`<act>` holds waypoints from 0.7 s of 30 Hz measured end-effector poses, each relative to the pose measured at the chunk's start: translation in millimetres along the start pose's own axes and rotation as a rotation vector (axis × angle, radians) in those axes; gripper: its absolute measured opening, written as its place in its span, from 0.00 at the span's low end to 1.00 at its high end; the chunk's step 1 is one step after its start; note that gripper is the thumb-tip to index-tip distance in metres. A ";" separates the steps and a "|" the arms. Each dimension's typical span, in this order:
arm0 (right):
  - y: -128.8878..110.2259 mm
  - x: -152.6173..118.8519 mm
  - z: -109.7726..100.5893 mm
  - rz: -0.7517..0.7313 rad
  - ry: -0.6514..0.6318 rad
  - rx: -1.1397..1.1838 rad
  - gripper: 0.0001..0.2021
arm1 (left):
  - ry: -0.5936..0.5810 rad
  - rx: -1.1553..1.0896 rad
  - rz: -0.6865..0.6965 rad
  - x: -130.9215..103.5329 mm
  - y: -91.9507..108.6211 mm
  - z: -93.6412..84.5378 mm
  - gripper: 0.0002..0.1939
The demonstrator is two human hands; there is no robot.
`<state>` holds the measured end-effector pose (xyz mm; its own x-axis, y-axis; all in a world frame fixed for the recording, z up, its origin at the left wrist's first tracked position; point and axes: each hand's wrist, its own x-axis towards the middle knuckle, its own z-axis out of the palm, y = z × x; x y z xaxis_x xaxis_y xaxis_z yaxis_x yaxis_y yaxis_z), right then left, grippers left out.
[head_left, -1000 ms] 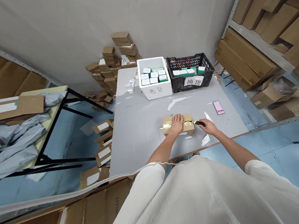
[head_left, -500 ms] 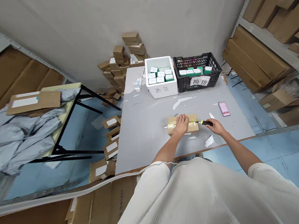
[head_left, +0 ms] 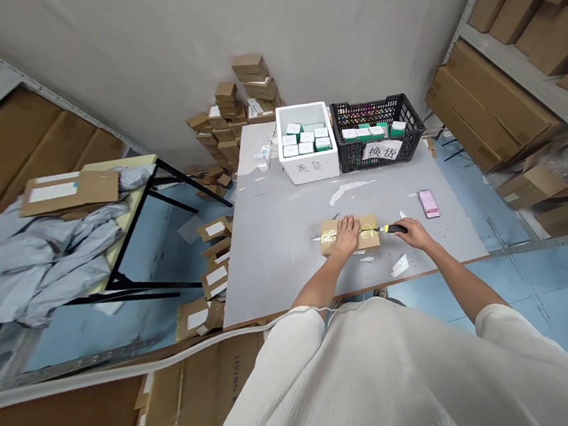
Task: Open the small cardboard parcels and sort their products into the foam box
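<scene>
Resting on the smooth grey surface (head_left: 271, 241), an oblong cardboard box (head_left: 369, 239) with glossy yellowish tape (head_left: 366, 226) lies beneath the left grip (head_left: 348, 234), flat and unclenched; the right grip (head_left: 413, 233) clasps a cutter (head_left: 392, 228) by its dark handle. Beyond stand a white tub (head_left: 328, 167) and black lattice crate (head_left: 414, 139).

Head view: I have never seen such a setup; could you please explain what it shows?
There is no machine: someone works bare-handed, and a camera on their head looks forward and down. The left hand rests on a taped cardboard box. The right hand holds a cutter, its metal end at the box's right side. Also on the grey table are a white bin and a black crate, both holding small boxes, plus a pink object too blurred to name.
</scene>
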<state>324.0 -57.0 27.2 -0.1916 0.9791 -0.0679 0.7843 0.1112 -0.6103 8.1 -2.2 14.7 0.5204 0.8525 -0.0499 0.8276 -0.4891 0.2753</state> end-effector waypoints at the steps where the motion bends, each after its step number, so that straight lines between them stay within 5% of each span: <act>1: 3.6 -0.1 -3.8 -0.002 0.008 -0.004 0.18 | -0.002 -0.005 -0.001 -0.5 0.3 -0.4 0.28; 6: 17.4 2.8 -7.6 0.021 0.092 0.045 0.19 | -0.024 -0.027 -0.006 -1.3 2.2 -2.5 0.27; 16: 2.8 8.0 -11.6 0.020 -0.104 0.120 0.16 | 0.003 -0.016 -0.013 2.4 0.5 -2.9 0.27; 21: 5.1 5.8 1.2 0.055 -0.050 0.027 0.17 | 0.018 -0.018 -0.005 3.5 -1.9 -3.9 0.25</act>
<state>326.2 -51.0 22.7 -0.1786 0.9738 -0.1405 0.7783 0.0525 -0.6256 7.4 2.4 17.8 0.5126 0.8580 -0.0343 0.8261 -0.4819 0.2922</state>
